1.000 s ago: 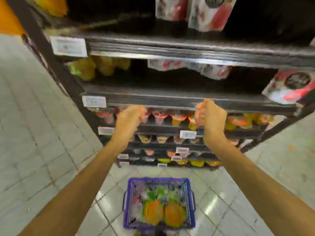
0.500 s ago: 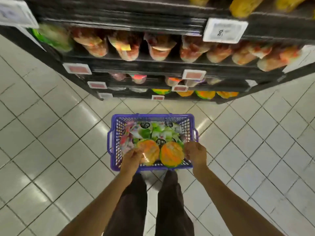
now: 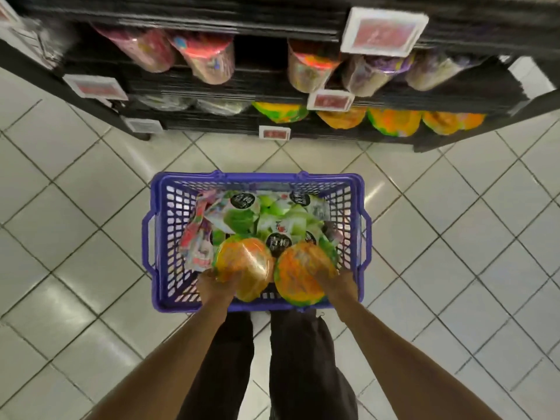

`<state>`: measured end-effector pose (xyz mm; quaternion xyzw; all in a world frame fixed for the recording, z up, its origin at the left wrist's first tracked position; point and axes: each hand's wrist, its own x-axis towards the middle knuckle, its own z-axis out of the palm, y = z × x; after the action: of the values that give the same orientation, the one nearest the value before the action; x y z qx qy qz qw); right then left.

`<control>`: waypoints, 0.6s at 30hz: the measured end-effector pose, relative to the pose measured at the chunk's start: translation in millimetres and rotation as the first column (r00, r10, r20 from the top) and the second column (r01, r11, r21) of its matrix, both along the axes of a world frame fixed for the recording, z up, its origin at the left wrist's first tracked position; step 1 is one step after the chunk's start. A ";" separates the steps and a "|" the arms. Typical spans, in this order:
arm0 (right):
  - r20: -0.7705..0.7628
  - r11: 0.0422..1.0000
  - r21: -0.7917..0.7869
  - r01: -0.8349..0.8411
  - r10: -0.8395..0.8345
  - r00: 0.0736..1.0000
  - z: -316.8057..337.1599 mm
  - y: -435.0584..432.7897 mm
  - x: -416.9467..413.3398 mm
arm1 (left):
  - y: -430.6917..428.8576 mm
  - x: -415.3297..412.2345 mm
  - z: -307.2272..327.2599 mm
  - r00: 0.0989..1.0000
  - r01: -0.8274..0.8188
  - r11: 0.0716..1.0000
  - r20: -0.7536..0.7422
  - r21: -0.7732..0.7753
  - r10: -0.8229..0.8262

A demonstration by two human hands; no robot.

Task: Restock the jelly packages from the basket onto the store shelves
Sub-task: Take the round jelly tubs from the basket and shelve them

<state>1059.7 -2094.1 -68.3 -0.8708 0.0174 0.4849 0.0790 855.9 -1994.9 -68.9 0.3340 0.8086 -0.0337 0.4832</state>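
Purple plastic mesh forms the basket (image 3: 256, 177), which sits on the pale tiled floor (image 3: 75, 237) at the centre of the view. At its 6 o'clock end the left hand (image 3: 213, 286) grips the near edge of the left orange jelly package (image 3: 242, 268), fingers curled around it. The right hand (image 3: 341, 283) clamps the right orange jelly package (image 3: 303, 274) likewise (fingertips mostly hidden beneath the wrapping). The two packages sit side by side over the basket's near wall. Green jelly packages (image 3: 242, 219) fill the basket toward 12 o'clock. Beyond, at 12 o'clock, dark shelves (image 3: 212, 77) hold more jelly, with a price tag (image 3: 383, 33) at 1 o'clock.
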 end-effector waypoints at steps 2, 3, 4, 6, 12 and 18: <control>-0.092 1.000 -0.024 0.015 -0.017 0.996 -12.3 -1.9 0.4 | -0.6 -1.7 -9.0 0.999 0.017 1.000 -0.033 0.002 -0.017; -0.110 0.999 -0.029 0.016 -0.019 0.994 -14.6 -1.7 0.2 | -0.8 -1.9 -10.3 0.999 0.030 0.999 -0.045 0.017 -0.029; -0.106 0.999 -0.037 -0.002 -0.002 0.994 -16.1 -0.9 0.5 | -1.6 -1.8 -9.6 0.997 0.042 0.998 -0.059 0.036 -0.040; -0.071 0.995 -0.055 -0.085 0.081 0.994 -16.0 1.6 0.5 | -3.5 -0.9 -4.2 0.994 0.065 0.994 -0.088 0.093 -0.057; -0.249 0.989 0.115 0.097 -0.066 0.966 -12.4 5.9 17.4 | -18.9 24.0 5.8 0.984 0.176 0.966 -0.019 0.190 -0.176; -0.484 0.984 0.118 0.135 -0.062 0.873 -15.4 17.0 58.4 | -58.9 83.0 -14.5 0.990 0.133 0.966 0.013 0.223 -0.139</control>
<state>1118.1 -2077.1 -83.7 -0.7138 0.0449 0.6800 0.1615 939.0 -2053.9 -83.4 0.4410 0.7755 0.0284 0.4510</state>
